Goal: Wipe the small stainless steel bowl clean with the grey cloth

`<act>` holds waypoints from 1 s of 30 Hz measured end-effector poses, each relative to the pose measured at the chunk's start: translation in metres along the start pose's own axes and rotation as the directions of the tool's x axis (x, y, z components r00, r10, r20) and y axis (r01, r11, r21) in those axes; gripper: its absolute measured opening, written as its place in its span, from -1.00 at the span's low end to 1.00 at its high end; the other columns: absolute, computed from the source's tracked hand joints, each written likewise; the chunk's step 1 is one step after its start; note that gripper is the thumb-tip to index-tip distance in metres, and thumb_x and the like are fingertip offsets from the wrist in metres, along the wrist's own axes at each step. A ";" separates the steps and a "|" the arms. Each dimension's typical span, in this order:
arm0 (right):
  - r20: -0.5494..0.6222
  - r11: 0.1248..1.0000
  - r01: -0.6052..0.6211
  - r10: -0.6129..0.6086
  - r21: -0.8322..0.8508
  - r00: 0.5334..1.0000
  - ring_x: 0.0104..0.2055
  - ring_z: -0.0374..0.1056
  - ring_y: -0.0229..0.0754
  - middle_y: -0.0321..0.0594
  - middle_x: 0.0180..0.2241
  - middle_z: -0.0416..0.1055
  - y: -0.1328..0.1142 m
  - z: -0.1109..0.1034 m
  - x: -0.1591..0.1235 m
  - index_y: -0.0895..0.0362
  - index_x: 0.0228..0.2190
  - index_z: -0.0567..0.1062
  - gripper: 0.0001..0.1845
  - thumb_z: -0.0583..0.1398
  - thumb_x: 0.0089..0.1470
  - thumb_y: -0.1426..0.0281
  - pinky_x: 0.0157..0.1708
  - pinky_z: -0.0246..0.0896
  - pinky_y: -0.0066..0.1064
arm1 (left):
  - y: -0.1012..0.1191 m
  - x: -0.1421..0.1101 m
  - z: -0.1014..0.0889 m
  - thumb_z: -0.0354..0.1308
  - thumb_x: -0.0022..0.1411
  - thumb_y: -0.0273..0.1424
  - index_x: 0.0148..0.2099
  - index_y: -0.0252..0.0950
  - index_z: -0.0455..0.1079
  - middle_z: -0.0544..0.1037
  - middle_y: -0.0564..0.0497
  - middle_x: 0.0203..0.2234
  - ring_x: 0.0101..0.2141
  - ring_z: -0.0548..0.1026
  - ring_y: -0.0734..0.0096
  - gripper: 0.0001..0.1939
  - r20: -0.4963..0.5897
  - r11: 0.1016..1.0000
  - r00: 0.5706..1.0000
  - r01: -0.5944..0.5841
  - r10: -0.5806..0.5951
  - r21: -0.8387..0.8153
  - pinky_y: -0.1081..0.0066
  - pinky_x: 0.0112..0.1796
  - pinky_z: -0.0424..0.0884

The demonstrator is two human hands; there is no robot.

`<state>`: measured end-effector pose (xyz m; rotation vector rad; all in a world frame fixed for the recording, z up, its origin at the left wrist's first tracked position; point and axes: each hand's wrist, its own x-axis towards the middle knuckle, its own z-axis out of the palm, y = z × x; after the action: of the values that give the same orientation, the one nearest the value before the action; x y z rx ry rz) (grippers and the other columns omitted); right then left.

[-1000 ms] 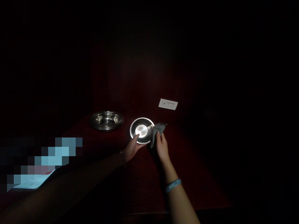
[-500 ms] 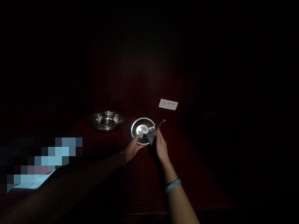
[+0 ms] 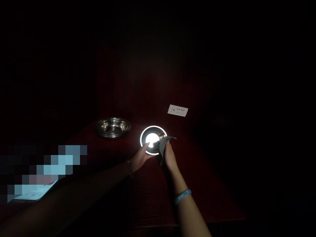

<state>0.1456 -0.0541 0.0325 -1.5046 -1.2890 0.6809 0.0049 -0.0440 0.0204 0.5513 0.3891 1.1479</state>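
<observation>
A shiny metal bowl (image 3: 152, 139) is tilted toward me, its bottom and rim glaring bright. My left hand (image 3: 140, 158) grips its lower left edge, thumb inside and fingers beneath. A grey cloth (image 3: 163, 149) is pinched in my right hand (image 3: 171, 157) and lies against the right side of the rim. The tips of my right fingers are partly hidden by the cloth. To the left, a stack of metal bowls (image 3: 113, 127) rests on the dark red table (image 3: 148, 200).
A white socket plate (image 3: 177, 110) is set in the dark red surface behind the bowl. At the lower left lies a lit screen (image 3: 37, 192), mostly pixelated. The table's front edge runs along the bottom; the surroundings are very dark.
The bowl has shifted slightly right and tilted so that its bottom and rim shine much brighter. The cloth's loose end has dropped lower, and my right hand has moved down a little.
</observation>
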 end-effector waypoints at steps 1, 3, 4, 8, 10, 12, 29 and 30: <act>-0.017 1.000 -0.006 0.006 -0.017 1.000 0.00 0.38 0.07 0.03 -0.07 0.46 0.000 0.000 0.000 0.13 -0.07 0.43 -0.41 -0.17 0.21 0.05 0.00 0.23 -0.11 | 0.000 0.000 0.001 0.08 0.28 -0.40 -0.04 -0.48 0.45 0.60 -0.24 -0.17 0.02 0.47 0.00 -0.70 -0.004 1.000 1.000 0.002 -0.002 0.026 0.10 0.07 0.37; -0.083 0.999 -0.003 -0.002 -0.054 0.997 0.02 0.36 0.06 0.07 -0.04 0.42 -0.001 -0.001 0.000 0.15 -0.07 0.38 -0.46 -0.13 0.20 0.06 0.02 0.21 -0.13 | 0.001 0.000 0.001 0.09 0.28 -0.36 -0.03 -0.46 0.45 0.59 -0.24 -0.13 0.00 0.49 0.06 -0.70 -0.023 0.996 1.000 0.018 -0.016 0.084 0.12 0.07 0.38; -0.126 0.998 0.008 -0.016 -0.066 0.992 0.01 0.35 0.05 0.08 -0.03 0.40 -0.001 -0.001 0.000 0.16 -0.06 0.35 -0.49 -0.09 0.19 0.07 0.02 0.20 -0.15 | 0.001 0.001 0.000 0.09 0.27 -0.35 -0.03 -0.45 0.44 0.58 -0.25 -0.11 0.00 0.49 0.08 -0.69 -0.037 0.995 0.999 0.016 -0.013 0.094 0.12 0.06 0.39; -0.249 0.991 0.107 -0.123 -0.079 0.961 -0.07 0.37 -0.04 0.05 -0.08 0.39 -0.004 -0.002 -0.003 0.18 -0.03 0.25 -0.58 -0.02 0.19 0.17 -0.02 0.22 -0.21 | -0.001 0.003 -0.003 0.12 0.26 -0.33 -0.01 -0.41 0.43 0.56 -0.24 -0.07 0.00 0.49 0.13 -0.68 -0.017 0.994 1.000 0.022 -0.020 0.110 0.13 0.07 0.38; -0.236 0.985 0.132 -0.154 -0.108 0.959 -0.09 0.38 -0.03 0.03 -0.10 0.42 -0.005 -0.003 -0.004 0.16 -0.05 0.28 -0.62 -0.05 0.20 0.21 -0.03 0.23 -0.21 | -0.002 0.004 -0.005 0.14 0.25 -0.32 0.00 -0.42 0.42 0.56 -0.25 -0.07 0.00 0.49 0.11 -0.66 0.011 0.992 1.000 0.024 -0.026 0.122 0.10 0.07 0.38; -0.167 0.982 0.116 -0.141 -0.149 0.976 -0.14 0.42 -0.01 0.01 -0.18 0.46 -0.007 -0.004 -0.005 0.15 -0.12 0.36 -0.62 -0.08 0.22 0.21 -0.08 0.25 -0.21 | -0.003 0.005 -0.006 0.13 0.25 -0.30 0.00 -0.44 0.42 0.56 -0.26 -0.07 -0.01 0.49 0.10 -0.64 0.023 0.991 0.999 0.030 -0.033 0.134 0.09 0.07 0.38; -0.002 0.998 0.025 -0.025 0.053 1.000 -0.23 0.47 -0.07 -0.10 -0.31 0.56 0.000 0.002 -0.002 0.18 -0.30 0.53 -0.52 0.11 0.05 0.02 -0.23 0.31 -0.37 | -0.002 0.001 -0.002 0.14 0.23 -0.39 -0.10 -0.42 0.47 0.62 -0.17 -0.22 -0.13 0.55 0.15 -0.76 -0.058 0.974 0.998 -0.016 0.030 0.227 0.19 -0.06 0.46; 0.003 0.998 0.007 -0.008 0.064 1.000 -0.24 0.47 -0.06 -0.10 -0.33 0.56 0.002 0.003 0.000 0.19 -0.33 0.53 -0.52 0.13 0.03 0.02 -0.25 0.31 -0.37 | -0.002 0.001 -0.002 0.15 0.22 -0.39 -0.10 -0.41 0.47 0.62 -0.18 -0.22 -0.13 0.55 0.15 -0.76 -0.072 0.972 0.997 -0.019 0.037 0.236 0.18 -0.07 0.47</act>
<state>0.1439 -0.0529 0.0292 -1.4465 -1.2632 0.7138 0.0056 -0.0435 0.0170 0.7231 0.5899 1.1598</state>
